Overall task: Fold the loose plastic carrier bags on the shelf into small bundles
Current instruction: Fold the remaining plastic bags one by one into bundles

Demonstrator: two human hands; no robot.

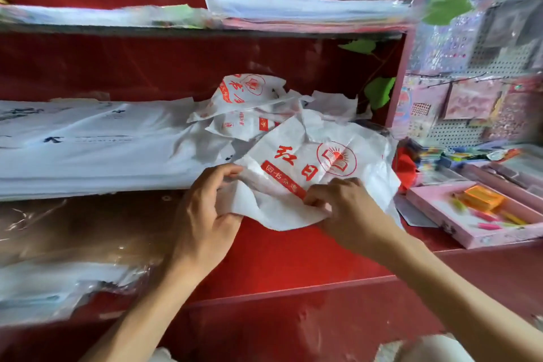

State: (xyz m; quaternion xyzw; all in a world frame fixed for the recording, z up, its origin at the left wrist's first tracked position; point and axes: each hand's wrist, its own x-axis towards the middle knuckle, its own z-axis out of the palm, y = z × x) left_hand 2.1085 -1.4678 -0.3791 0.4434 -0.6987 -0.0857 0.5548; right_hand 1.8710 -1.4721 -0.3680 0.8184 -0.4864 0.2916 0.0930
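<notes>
- We see a red shelf (293,256) filling most of the view, with a higher board above it carrying flat stacks of paper (308,7).
- On the left of the shelf lies a broad pile of flat white bags (88,144), its front edge level with the shelf lip; clear plastic sheets (58,232) hang below it.
- Toward the back right, a heap of crumpled carrier bags (252,109) with red print sits just behind the one we are working on.
- The white carrier bag (317,167) with red characters and a round book emblem lies at the shelf's right part, its near edge lifted over bare red board.
- A pink tray (435,214) of small coloured items sits close on the right, beside a pegboard (484,67), hemming in that side.
- Our left hand (205,214) pinches the bag's left edge with curled fingers.
- Our right hand (346,209) pinches the lower edge by the red banner.
</notes>
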